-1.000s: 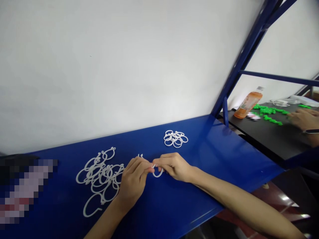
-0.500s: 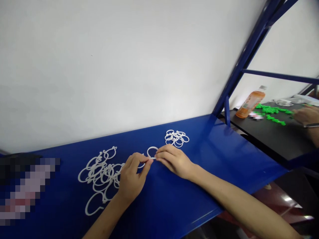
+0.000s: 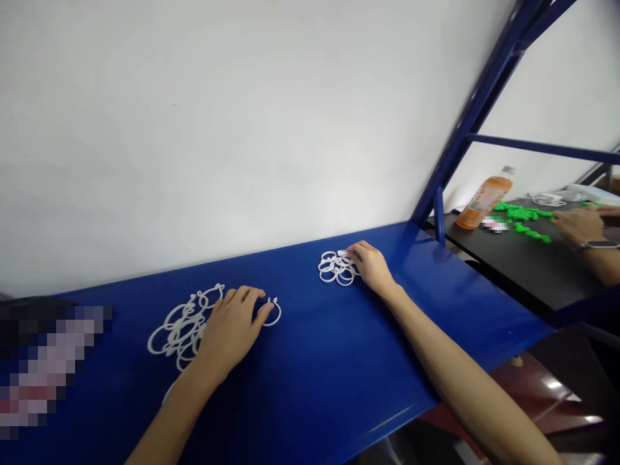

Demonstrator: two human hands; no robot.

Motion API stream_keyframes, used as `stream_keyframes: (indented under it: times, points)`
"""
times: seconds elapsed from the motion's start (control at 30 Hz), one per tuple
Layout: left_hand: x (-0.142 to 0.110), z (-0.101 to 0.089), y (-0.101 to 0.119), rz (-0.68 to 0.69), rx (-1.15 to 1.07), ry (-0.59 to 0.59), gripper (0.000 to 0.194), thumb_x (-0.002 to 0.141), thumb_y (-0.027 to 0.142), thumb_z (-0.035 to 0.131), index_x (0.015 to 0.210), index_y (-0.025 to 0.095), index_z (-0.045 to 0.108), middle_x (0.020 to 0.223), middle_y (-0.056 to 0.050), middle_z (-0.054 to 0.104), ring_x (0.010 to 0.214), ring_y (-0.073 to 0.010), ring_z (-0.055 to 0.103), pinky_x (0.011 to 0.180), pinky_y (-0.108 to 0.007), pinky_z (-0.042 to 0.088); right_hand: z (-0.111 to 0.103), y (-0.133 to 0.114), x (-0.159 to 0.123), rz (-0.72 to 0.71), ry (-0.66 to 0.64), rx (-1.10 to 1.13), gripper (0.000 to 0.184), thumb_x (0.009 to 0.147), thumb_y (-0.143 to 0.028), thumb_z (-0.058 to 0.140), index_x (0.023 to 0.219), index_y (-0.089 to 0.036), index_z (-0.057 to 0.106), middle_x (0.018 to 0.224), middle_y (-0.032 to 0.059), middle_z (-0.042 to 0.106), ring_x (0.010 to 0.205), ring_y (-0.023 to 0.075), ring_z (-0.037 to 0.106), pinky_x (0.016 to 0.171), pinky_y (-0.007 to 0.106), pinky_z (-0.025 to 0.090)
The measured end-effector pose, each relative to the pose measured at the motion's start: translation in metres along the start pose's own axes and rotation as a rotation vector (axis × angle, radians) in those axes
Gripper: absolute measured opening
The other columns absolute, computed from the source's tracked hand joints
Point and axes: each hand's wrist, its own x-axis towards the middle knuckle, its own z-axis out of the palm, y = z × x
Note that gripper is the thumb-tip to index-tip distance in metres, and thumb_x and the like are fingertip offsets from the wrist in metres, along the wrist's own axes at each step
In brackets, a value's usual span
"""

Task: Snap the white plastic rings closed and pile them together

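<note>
While a blue shelf (image 3: 310, 381) is running along a plain white wall (image 3: 217, 116), a blue metal post (image 3: 477, 103) is being seen slanting up at its right end, and beyond that post a dark table (image 3: 513, 268) is carrying an orange bottle (image 3: 482, 201) lying tilted and a scatter of green pieces (image 3: 526, 219), which are being handled by another person's hand (image 3: 578, 223) with a band on the wrist. A blurred patch is covering the left end of the shelf. Nothing is lying between the two hands on the shelf top. The left hand (image 3: 230, 329) is being laid flat and loosely open, palm down, over the right part of a tangled heap of white hooks (image 3: 181, 326), so that part of the heap is being hidden; its fingertips are touching a single white ring (image 3: 270, 314) lying flat just right of the heap. The right hand (image 3: 372, 265) is being stretched well away to the right, its fingers curled lightly at the edge of a small pile of closed white rings (image 3: 336, 268) near the wall; whether a ring is being pinched there cannot be told, since the fingertips are being masked by the pile.
</note>
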Motion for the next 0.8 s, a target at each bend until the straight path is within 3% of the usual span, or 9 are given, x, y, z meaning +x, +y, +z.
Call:
stream_keyframes:
  times: [0.3,0.53,0.7,0.8]
  points:
    - [0.000,-0.001,0.000,-0.065,0.049,-0.118,0.036,0.094,0.035,0.039,0.116,0.022,0.065,0.121,-0.009,0.067,0.115,-0.0294,0.058,0.102,-0.051,0.040,0.006,0.002,-0.001,-0.013,0.029,0.030,0.023,0.091,-0.009,0.054,0.105,-0.017,0.071,0.105,0.0098,0.071,0.093,0.0218,0.069,0.086,0.034,0.054]
    - [0.000,0.008,0.009,-0.034,0.096,-0.052,0.031,0.095,0.035,0.042,0.108,0.021,0.067,0.113,-0.009,0.067,0.108,-0.0293,0.059,0.093,-0.046,0.042,-0.001,-0.008,0.001,-0.036,0.076,0.006,0.025,0.091,-0.006,0.050,0.101,-0.016,0.071,0.104,0.0107,0.070,0.093,0.0227,0.067,0.086,0.036,0.055]
    - [-0.005,0.009,0.025,0.040,0.088,0.009,0.021,0.095,0.030,0.046,0.088,0.022,0.064,0.094,-0.005,0.070,0.093,-0.0257,0.061,0.083,-0.041,0.040,-0.009,-0.050,-0.007,-0.130,0.132,0.136,0.019,0.096,-0.014,0.052,0.104,-0.019,0.069,0.101,0.0083,0.069,0.096,0.0212,0.065,0.088,0.035,0.053]
    - [-0.008,0.009,0.037,0.062,0.013,0.102,0.018,0.095,0.028,0.048,0.082,0.022,0.060,0.086,-0.002,0.070,0.086,-0.0220,0.062,0.080,-0.038,0.039,-0.009,-0.087,-0.023,-0.143,-0.022,0.326,0.014,0.098,-0.024,0.056,0.106,-0.020,0.067,0.097,0.0054,0.071,0.089,0.0179,0.066,0.083,0.033,0.053]
